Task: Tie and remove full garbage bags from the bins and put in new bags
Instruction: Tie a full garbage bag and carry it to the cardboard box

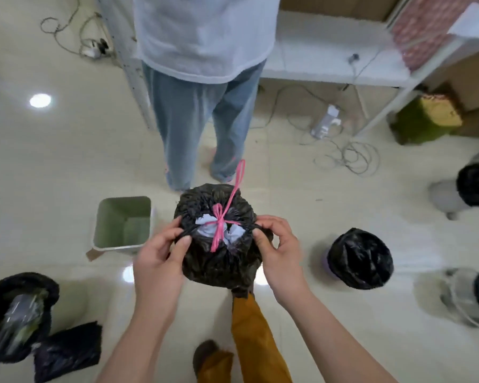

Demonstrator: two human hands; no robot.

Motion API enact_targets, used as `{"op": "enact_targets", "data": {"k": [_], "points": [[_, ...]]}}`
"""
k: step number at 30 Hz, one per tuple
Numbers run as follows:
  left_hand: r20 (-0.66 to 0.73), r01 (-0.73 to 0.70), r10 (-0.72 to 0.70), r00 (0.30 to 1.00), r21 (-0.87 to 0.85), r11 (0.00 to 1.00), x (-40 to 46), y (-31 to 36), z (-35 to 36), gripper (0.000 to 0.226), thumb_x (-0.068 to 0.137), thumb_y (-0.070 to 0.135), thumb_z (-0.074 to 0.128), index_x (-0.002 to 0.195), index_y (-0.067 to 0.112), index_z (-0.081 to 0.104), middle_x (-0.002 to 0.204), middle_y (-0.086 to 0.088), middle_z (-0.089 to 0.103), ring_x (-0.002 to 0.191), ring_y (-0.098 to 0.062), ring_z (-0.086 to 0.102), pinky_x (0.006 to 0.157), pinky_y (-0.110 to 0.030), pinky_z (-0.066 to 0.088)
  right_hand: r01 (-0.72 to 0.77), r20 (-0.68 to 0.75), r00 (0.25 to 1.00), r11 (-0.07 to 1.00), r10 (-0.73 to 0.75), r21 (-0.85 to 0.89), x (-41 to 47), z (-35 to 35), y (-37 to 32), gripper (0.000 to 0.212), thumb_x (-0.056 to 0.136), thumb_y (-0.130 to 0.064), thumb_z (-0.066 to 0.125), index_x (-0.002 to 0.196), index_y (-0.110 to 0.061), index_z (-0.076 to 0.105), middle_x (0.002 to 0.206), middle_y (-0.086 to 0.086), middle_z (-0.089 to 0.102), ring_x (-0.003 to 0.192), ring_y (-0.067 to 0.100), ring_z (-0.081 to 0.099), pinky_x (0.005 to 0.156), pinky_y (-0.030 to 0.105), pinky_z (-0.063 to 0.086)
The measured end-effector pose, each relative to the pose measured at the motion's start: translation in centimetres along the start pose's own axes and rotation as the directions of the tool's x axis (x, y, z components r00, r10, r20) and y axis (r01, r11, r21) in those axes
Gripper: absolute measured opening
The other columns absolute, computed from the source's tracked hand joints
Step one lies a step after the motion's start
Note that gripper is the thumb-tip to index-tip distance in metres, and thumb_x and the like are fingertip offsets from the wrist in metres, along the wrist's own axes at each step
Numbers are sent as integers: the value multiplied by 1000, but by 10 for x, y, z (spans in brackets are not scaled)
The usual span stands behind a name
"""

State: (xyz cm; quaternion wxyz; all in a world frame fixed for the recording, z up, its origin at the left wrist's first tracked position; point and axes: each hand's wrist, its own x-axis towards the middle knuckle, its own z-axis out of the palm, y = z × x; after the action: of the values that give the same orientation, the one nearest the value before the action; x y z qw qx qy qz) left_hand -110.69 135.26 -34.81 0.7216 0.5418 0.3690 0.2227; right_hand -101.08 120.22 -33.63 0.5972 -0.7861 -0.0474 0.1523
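Observation:
A full black garbage bag (pixel 219 264) hangs in front of me, held up between both hands. Its mouth is gathered, with a pink drawstring (pixel 221 222) knotted across the top and white paper showing in the gap. My left hand (pixel 161 252) pinches the bag's rim on the left side. My right hand (pixel 277 244) pinches the rim on the right. An empty pale green bin (pixel 108 236) with no bag stands on the floor just left of the bag.
A person in jeans (pixel 202 128) stands close behind the bag. Bins lined with black bags sit at right (pixel 360 258), far right (pixel 476 183) and lower left (pixel 17 313). A loose black bag (pixel 67 352) lies at lower left. Cables (pixel 346 156) and a white shelf frame (pixel 329 70) are behind.

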Motion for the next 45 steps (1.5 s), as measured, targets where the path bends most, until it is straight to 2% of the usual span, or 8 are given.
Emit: {"op": "enact_targets", "data": {"k": [9, 13, 15, 27, 31, 38, 41, 45], "points": [[384, -10, -48, 922, 146, 989, -130, 41, 162, 28, 86, -6, 62, 75, 19, 68, 114, 11, 70, 111, -14, 64, 103, -45, 45, -36, -381, 922, 995, 69, 93, -94, -214, -30, 21, 87, 2, 64, 84, -18, 67, 104, 1, 61, 103, 12, 59, 99, 31, 44], [506, -47, -67, 860, 210, 977, -181, 42, 251, 18, 86, -6, 62, 79, 10, 66, 110, 13, 71, 109, -12, 65, 103, -46, 46, -28, -502, 861, 993, 81, 114, -116, -311, -31, 26, 87, 1, 65, 81, -24, 67, 103, 1, 63, 94, 3, 58, 90, 17, 42], [553, -64, -73, 830, 225, 972, -207, 39, 301, 18, 86, -6, 62, 79, 10, 66, 110, 11, 72, 109, -12, 65, 103, -46, 46, -23, -544, 833, 988, 102, 150, -124, -363, -27, 26, 87, 0, 65, 81, -25, 67, 102, 2, 63, 92, -1, 57, 89, 17, 42], [728, -69, -146, 670, 257, 964, -347, 25, 577, 15, 87, -3, 62, 79, 8, 67, 115, 6, 70, 109, -14, 65, 101, -44, 48, 30, -747, 652, 979, 132, 200, -126, -645, -14, 36, 88, -10, 67, 76, -44, 68, 98, -7, 63, 93, 1, 58, 96, 35, 47], [774, -74, -169, 611, 268, 961, -362, 19, 659, 15, 88, -2, 63, 79, 8, 69, 115, 4, 69, 107, -12, 65, 100, -42, 49, 27, -786, 603, 981, 137, 192, -101, -716, -11, 43, 89, -12, 67, 79, -54, 67, 103, -3, 64, 100, 12, 61, 99, 43, 47], [847, -74, -219, 484, 289, 954, -372, 1, 809, 13, 89, 0, 63, 81, 9, 69, 110, 8, 70, 96, -2, 67, 89, -31, 52, -3, -845, 485, 967, 225, 256, -45, -828, 4, 16, 89, -13, 67, 85, -29, 69, 105, 7, 65, 100, 22, 62, 98, 52, 47], [875, -94, -238, 423, 303, 948, -379, -5, 875, 9, 90, 2, 62, 84, 7, 69, 112, 7, 70, 95, -1, 67, 83, -25, 51, 1, -879, 415, 966, 236, 260, -25, -875, 5, 19, 88, -15, 68, 81, -32, 69, 101, 2, 66, 97, 12, 61, 97, 49, 48], [894, -120, -263, 363, 325, 938, -390, -15, 960, 10, 90, 3, 62, 85, 7, 69, 114, 6, 70, 103, -7, 66, 88, -30, 53, -22, -901, 367, 970, 233, 242, 5, -945, 10, 15, 89, -18, 68, 82, -31, 68, 99, -3, 65, 92, 1, 58, 95, 42, 48]]}}
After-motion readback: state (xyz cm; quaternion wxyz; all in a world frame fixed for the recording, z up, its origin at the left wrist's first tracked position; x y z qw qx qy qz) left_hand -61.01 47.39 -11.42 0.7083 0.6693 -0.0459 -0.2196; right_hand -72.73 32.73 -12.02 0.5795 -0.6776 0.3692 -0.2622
